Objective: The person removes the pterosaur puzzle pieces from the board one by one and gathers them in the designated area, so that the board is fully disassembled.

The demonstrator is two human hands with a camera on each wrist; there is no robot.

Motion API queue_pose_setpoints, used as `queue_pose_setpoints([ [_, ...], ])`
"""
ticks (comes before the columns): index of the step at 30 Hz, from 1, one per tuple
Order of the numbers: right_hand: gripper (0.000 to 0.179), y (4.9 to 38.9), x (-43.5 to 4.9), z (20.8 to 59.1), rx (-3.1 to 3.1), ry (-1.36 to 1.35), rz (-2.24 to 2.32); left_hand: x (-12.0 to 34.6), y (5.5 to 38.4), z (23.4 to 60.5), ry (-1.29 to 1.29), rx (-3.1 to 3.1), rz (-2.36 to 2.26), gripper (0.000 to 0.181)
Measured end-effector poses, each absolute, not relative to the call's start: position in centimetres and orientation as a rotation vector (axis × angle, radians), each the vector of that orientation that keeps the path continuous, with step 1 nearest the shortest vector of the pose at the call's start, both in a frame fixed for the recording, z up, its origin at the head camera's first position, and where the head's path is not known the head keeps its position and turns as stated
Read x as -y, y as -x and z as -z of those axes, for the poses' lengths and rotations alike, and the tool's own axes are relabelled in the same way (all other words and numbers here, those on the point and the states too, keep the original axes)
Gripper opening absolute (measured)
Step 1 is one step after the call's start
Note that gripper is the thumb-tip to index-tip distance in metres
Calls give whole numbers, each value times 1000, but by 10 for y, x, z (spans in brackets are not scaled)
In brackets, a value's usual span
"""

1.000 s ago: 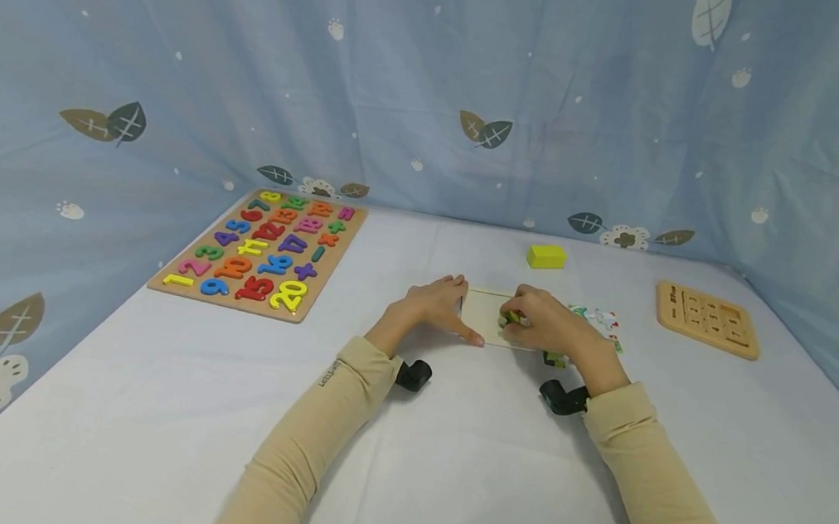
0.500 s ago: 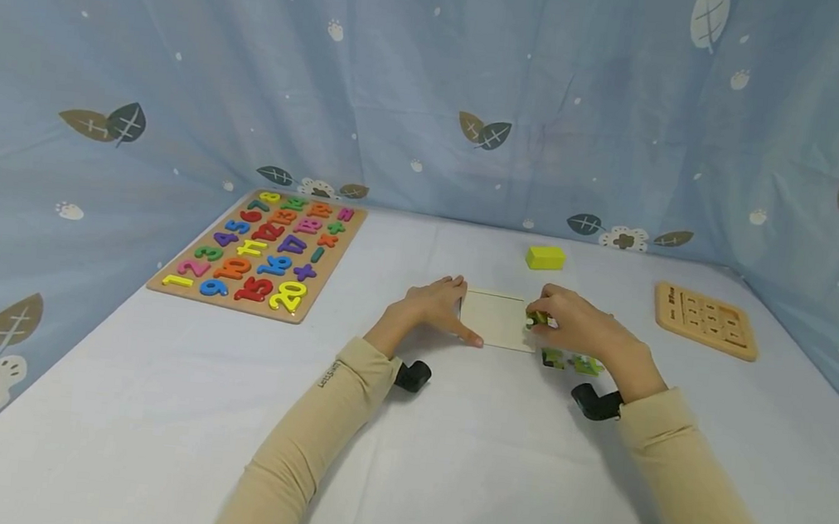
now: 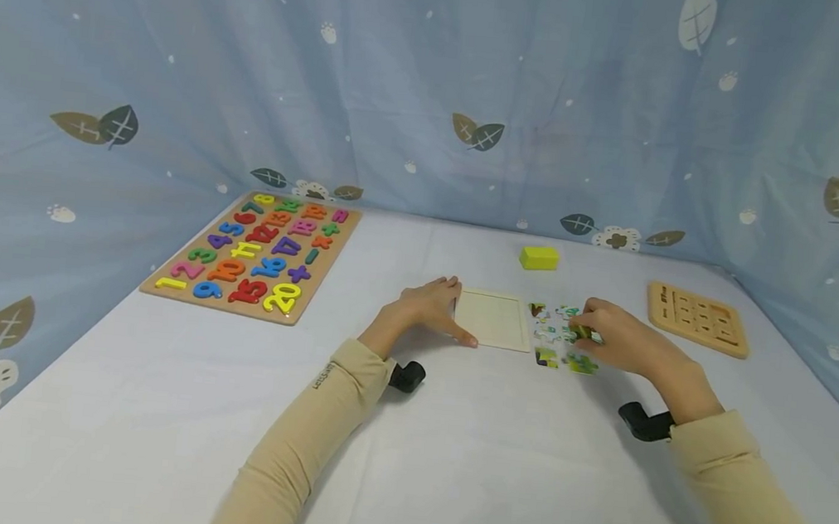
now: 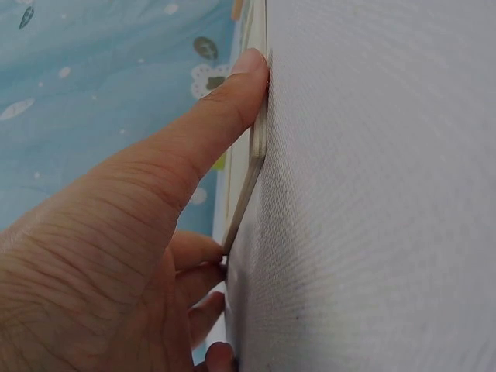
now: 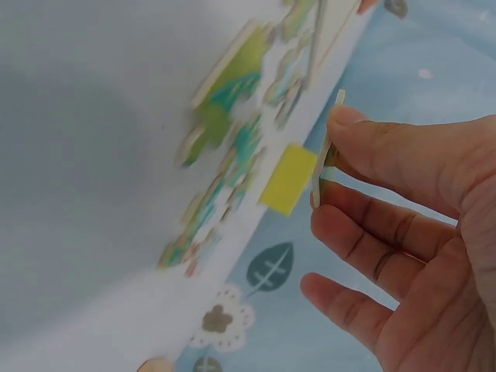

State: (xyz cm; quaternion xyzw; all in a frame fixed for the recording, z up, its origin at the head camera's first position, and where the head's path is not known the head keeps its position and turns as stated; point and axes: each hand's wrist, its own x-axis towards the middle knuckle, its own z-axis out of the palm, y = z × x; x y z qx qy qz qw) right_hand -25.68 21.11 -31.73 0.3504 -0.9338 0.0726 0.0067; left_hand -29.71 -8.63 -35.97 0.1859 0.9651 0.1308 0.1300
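A square, pale wooden puzzle tray (image 3: 493, 320) lies bare on the white table. My left hand (image 3: 432, 306) is spread against its left side, and in the left wrist view the straight thumb (image 4: 225, 108) lies along the tray's edge. To the right of the tray, my right hand (image 3: 618, 338) pinches a puzzle piece (image 5: 320, 167) between thumb and fingertips, above the table. Several loose jigsaw pieces (image 3: 547, 357) in green, white and blue lie between the tray and that hand. The fingers partly cover some of them in the head view.
A yellow block (image 3: 539, 258) stands behind the tray. At the left lies a wooden number board (image 3: 240, 259) with coloured numerals. A small wooden number tray (image 3: 697, 320) lies at the right. A blue patterned curtain (image 3: 405, 86) closes off the back.
My right hand has moved right from over the tray, carrying the puzzle piece past the loose pieces, which now show more fully. The left hand keeps its place at the tray.
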Motion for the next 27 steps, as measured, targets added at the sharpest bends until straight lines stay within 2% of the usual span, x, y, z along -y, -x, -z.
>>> queue_pose_setpoints([
  [12,22,250,-235,325,2953,-1067,-208,90,296,358,-541,-2812,-368,110],
  [27,29,246,-248,335,3025,-1035,-245,91,297,358,-547,-2811,-369,110],
])
